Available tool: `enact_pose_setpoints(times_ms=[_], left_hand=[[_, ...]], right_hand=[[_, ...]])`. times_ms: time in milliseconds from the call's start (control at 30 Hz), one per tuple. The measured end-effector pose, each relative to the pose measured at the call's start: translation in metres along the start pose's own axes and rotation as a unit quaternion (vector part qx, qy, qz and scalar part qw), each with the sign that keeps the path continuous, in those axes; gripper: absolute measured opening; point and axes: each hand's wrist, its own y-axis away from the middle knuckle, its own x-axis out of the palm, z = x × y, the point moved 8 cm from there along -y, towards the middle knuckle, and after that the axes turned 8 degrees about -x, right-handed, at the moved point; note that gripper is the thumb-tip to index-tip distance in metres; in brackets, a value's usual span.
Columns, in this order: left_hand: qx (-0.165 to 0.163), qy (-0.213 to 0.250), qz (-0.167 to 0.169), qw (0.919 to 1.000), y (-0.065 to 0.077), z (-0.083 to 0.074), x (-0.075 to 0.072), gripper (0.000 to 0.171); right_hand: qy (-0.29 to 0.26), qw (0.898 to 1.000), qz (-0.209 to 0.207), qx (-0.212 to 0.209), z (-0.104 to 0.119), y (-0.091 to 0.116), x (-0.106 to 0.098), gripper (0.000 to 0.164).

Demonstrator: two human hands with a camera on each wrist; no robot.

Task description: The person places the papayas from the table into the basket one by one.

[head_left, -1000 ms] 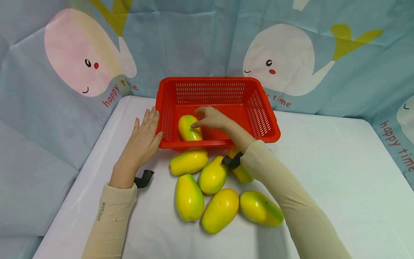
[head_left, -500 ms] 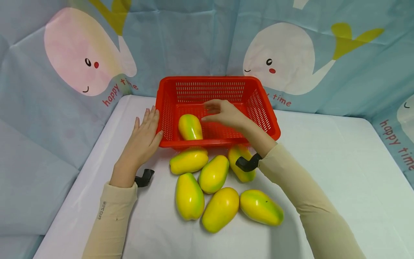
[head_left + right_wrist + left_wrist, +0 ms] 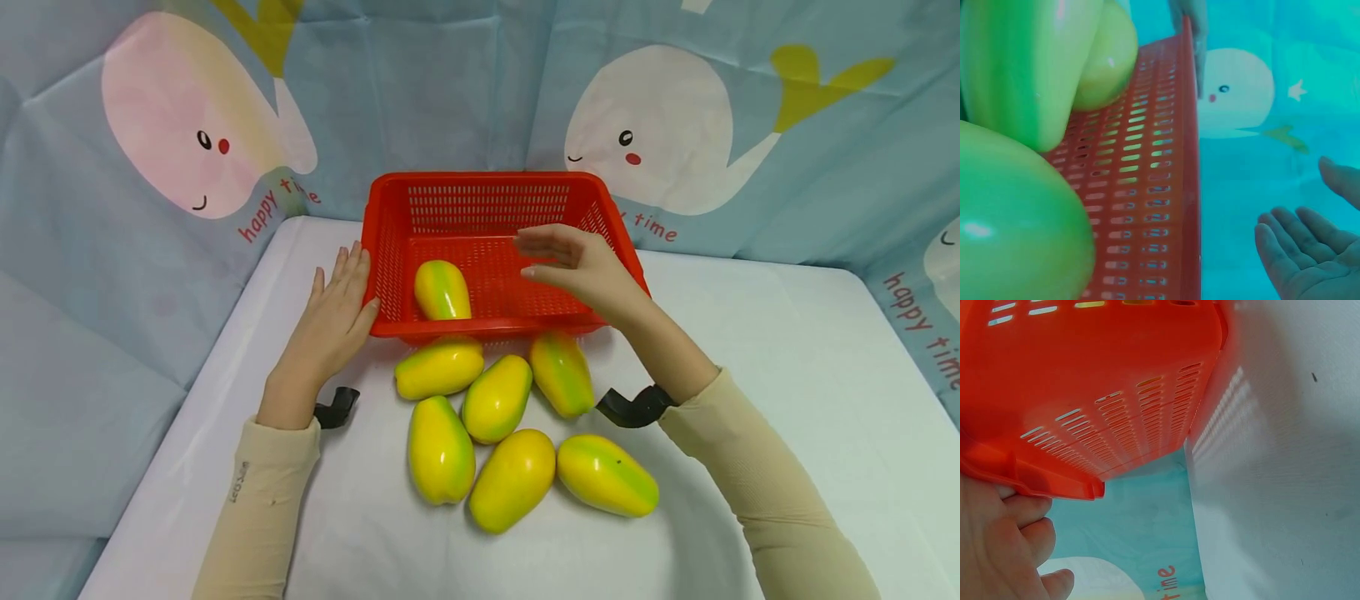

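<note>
At centre-left of the head view, the left hand [image 3: 330, 321] lies flat on the white table [image 3: 787, 375], fingers straight and together, pressed against the left wall of the red basket [image 3: 390, 250]; the left wrist view shows fingertips [image 3: 1019, 509] touching the basket's rim. The basket sits in the upper middle of the frame and holds one yellow-green mango [image 3: 442, 290], lying in its front left corner. Over the basket's right half hovers the right hand [image 3: 577, 265], fingers relaxed and slightly spread, holding nothing. Below the basket, in the lower middle of the frame, six more mangoes [image 3: 495, 398] lie clustered on the table, the nearest three just beside the basket's front wall.
</note>
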Motion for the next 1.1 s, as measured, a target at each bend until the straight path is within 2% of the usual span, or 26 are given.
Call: enact_pose_setpoints(times_ms=[467, 700, 1100], left_hand=[[-0.004, -0.004, 0.001, 1.0, -0.002, 0.002, 0.001, 0.064], [-0.006, -0.006, 0.004, 1.0, -0.002, 0.002, 0.003, 0.064], [-0.008, -0.008, 0.002, 0.9999, -0.002, 0.002, 0.002, 0.064]], right_hand=[[-0.016, 1.0, 0.012, -0.022, 0.007, 0.056, -0.007, 0.046], [0.003, 0.998, 0.022, -0.05, 0.012, 0.086, -0.004, 0.045], [0.037, 0.996, 0.038, -0.065, 0.011, 0.126, -0.002, 0.049]])
